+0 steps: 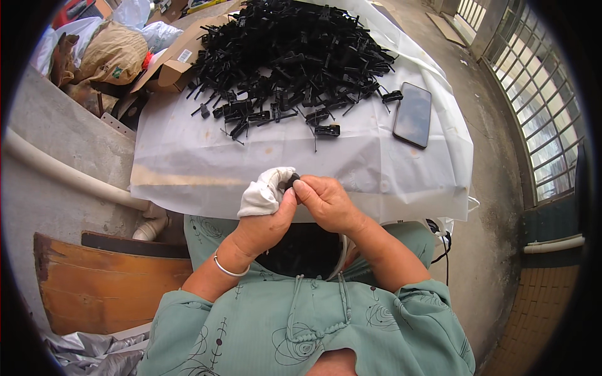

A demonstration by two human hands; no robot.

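Over the front edge of the table, my two hands meet at a small black plastic part [291, 181]. My left hand [271, 210], its fingers wrapped in a white cloth glove with the thumb bare, pinches the part from the left. Bare fingers of my right hand [323, 202] close on its other side, hiding most of it. Beyond my hands a big heap of black plastic parts [295, 56] with thin stems covers the far table. One loose black part [327, 130] lies at the near edge of the heap.
White sheeting [351, 175] covers the table. A black phone [413, 116] lies at its right side. A dark round container [301, 250] sits below my hands, between my knees. Cardboard boxes [172, 75] and bags [113, 53] crowd the far left. A barred window [539, 88] stands right.
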